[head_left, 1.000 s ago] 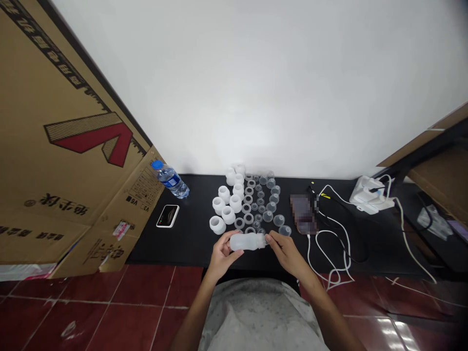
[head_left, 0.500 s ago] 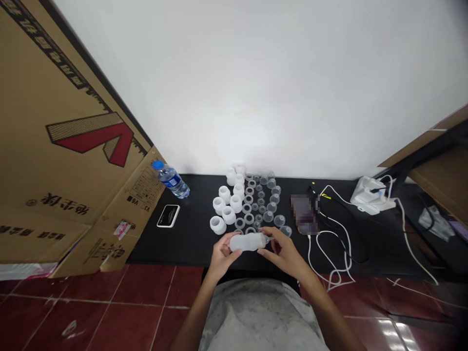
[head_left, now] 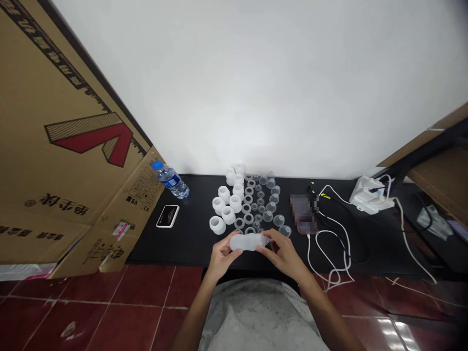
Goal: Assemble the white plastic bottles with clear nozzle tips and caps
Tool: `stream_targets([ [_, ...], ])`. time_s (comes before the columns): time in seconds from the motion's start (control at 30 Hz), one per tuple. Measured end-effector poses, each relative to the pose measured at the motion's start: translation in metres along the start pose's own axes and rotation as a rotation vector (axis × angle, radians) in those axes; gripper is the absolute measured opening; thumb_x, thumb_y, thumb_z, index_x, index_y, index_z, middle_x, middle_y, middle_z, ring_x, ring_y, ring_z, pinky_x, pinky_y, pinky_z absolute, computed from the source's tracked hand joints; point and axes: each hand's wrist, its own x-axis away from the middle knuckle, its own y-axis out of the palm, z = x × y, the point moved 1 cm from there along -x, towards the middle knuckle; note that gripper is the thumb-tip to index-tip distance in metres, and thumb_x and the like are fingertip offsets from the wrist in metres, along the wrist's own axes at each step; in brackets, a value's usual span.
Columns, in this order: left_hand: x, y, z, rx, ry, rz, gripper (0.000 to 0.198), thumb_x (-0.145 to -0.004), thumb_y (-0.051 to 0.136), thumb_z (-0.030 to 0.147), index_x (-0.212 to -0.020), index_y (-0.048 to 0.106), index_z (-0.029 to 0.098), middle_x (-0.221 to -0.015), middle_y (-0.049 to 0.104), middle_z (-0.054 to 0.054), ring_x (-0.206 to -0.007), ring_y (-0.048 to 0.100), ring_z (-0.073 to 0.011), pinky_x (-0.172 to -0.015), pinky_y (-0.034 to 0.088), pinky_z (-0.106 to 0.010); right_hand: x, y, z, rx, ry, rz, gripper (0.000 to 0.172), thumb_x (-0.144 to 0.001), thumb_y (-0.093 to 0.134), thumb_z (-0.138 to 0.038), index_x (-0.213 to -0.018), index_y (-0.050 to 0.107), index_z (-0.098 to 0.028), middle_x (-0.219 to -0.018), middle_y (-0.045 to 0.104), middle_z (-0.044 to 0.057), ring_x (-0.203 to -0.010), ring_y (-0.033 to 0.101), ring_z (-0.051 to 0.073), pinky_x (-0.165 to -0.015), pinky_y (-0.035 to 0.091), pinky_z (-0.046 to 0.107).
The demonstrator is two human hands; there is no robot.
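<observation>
A frosted white baby bottle [head_left: 245, 242] lies sideways in the air between my hands, above the table's front edge. My left hand [head_left: 222, 253] is closed on its base end. The fingers of my right hand [head_left: 281, 251] pinch the collar end, where a clear nipple [head_left: 269, 240] points right. Just beyond my hands stand several white bottle bodies [head_left: 228, 215] on the left, then pale collar rings [head_left: 248, 219], small clear discs [head_left: 261, 209] and clear dome caps [head_left: 279, 221] in rows. My right hand hides part of the nearest pieces.
On the black table [head_left: 197, 204] at the left are a water bottle [head_left: 171, 180] and a small white device [head_left: 168, 216]. To the right lie a phone [head_left: 304, 214], looped white cables [head_left: 338, 273] and a power strip [head_left: 372, 195]. A large cardboard box [head_left: 80, 204] borders the left side.
My right fingers have shifted slightly at the collar end of the baby bottle. Both hands keep their hold, and the pieces on the table stay where they were.
</observation>
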Motion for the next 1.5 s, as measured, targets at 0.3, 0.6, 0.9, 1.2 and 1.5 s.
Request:
stream_targets([
  [0.3,0.002,0.007,0.007,-0.019,0.047,0.007,0.058,-0.076,0.095,0.039,-0.125,0.077,0.015,-0.123,0.080,-0.017,-0.110,0.077,-0.0319,-0.097,0.062,-0.041,0.004,0.002,0.002,-0.060,0.038,0.005,0.040,-0.098,0.074,-0.051,-0.128,0.072,-0.025,-0.107,0.075,0.006,-0.067,0.057,0.016,-0.064,0.050,0.031],
  [0.6,0.002,0.002,0.008,-0.023,0.015,-0.041,0.050,-0.083,0.087,0.049,-0.119,0.079,0.016,-0.109,0.083,-0.014,-0.095,0.078,-0.0272,-0.084,0.061,-0.033,0.001,0.005,0.005,-0.086,0.058,0.024,0.041,-0.098,0.074,-0.053,-0.125,0.073,-0.023,-0.089,0.072,0.003,-0.062,0.054,0.016,-0.060,0.047,0.029],
  [0.9,0.006,0.004,0.000,-0.038,0.024,0.002,0.050,-0.081,0.090,0.047,-0.119,0.082,0.015,-0.111,0.084,-0.015,-0.098,0.081,-0.0317,-0.090,0.065,-0.041,0.001,0.008,0.008,-0.074,0.064,0.039,0.036,-0.101,0.069,-0.056,-0.114,0.070,-0.022,-0.080,0.070,0.001,-0.066,0.060,0.018,-0.064,0.047,0.029],
  [1.2,0.004,0.006,0.001,-0.053,0.061,0.053,0.048,-0.081,0.089,0.049,-0.114,0.081,0.015,-0.111,0.084,-0.016,-0.101,0.080,-0.0315,-0.091,0.064,-0.039,0.000,-0.002,0.011,-0.074,0.108,0.047,0.044,-0.095,0.074,-0.056,-0.122,0.072,-0.021,-0.075,0.069,0.000,-0.056,0.054,0.016,-0.056,0.042,0.028],
  [1.5,-0.001,0.004,-0.006,0.028,0.081,0.158,0.048,-0.082,0.089,0.048,-0.116,0.078,0.016,-0.115,0.081,-0.014,-0.102,0.078,-0.0288,-0.080,0.063,-0.032,0.003,-0.024,0.037,0.169,0.077,0.143,0.021,-0.101,0.067,-0.043,-0.104,0.074,-0.023,-0.089,0.075,0.004,-0.063,0.059,0.018,-0.065,0.048,0.032],
])
